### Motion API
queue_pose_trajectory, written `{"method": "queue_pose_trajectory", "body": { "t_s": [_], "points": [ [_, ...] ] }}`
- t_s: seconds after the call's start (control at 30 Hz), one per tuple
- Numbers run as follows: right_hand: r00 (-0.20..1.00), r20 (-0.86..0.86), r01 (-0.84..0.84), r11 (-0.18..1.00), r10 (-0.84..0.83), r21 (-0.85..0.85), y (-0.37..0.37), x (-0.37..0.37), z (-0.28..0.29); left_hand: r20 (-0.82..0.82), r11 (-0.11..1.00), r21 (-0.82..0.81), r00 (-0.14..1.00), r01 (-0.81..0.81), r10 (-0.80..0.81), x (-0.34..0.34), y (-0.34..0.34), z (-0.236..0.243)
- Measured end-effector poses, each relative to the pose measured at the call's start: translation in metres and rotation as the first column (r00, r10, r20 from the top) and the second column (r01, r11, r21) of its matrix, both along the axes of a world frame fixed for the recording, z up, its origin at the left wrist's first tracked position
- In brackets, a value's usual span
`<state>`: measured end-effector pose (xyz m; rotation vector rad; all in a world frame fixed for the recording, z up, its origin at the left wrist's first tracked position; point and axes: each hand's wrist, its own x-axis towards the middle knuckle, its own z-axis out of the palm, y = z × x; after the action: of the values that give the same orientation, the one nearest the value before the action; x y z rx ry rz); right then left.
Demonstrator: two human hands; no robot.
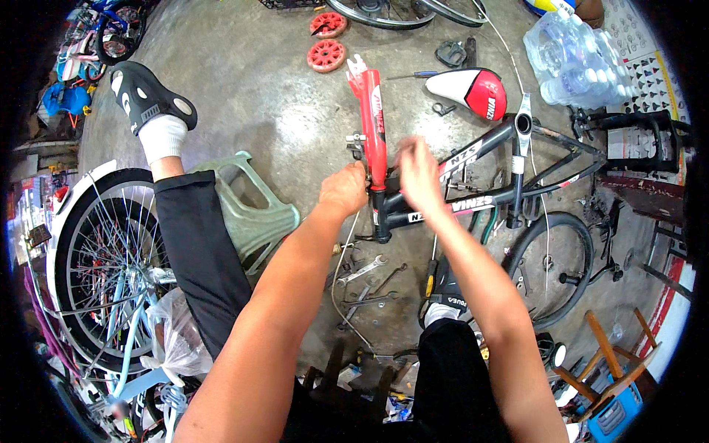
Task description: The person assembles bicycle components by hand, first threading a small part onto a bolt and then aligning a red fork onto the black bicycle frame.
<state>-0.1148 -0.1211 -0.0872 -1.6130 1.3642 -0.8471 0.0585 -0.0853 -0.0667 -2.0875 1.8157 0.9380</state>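
Note:
A red bicycle fork [375, 125] points away from me, joined to the head tube of a black bike frame [480, 201] that lies on its side. My left hand [344, 190] is closed at the left of the fork's near end, its fingertips against the joint; what it grips is hidden. Just beyond it, a small silver metal part [356, 142] sits beside the fork. On the right of the joint, my right hand [419, 177] hovers over the frame tubes. Motion smears its fingers, so I cannot see whether they hold anything.
Several wrenches [363, 270] lie on the concrete floor near me. A red and white saddle [484, 92], red training wheels [326, 55] and bundled water bottles [576, 59] lie beyond. Left are a green plastic stool [258, 199] and a spoked wheel [111, 266]; right, a black tyre [587, 255].

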Motion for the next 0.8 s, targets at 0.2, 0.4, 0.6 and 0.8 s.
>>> {"method": "queue_pose_trajectory", "body": {
  "t_s": [0.2,0.4,0.6,0.8],
  "points": [
    [0.537,-0.598,-0.835,0.474,0.595,-0.278,0.081,-0.028,0.0,-0.006,1.0,-0.026,1.0,-0.007,0.007,0.0,0.001,0.0],
    [0.888,-0.266,-0.448,0.834,0.375,-0.322,0.071,-0.044,0.024,-0.018,1.0,-0.019,1.0,-0.003,0.003,0.001,0.001,0.001],
    [0.852,0.451,0.071,0.913,-0.265,0.402,-0.038,-0.03,0.019,-0.008,0.999,0.023,1.0,-0.024,0.024,-0.002,0.0,0.006],
    [0.877,0.443,-0.113,0.815,-0.188,0.569,-0.062,-0.029,-0.007,-0.008,1.0,0.001,1.0,0.001,-0.001,-0.001,0.001,0.005]
  ]
}}
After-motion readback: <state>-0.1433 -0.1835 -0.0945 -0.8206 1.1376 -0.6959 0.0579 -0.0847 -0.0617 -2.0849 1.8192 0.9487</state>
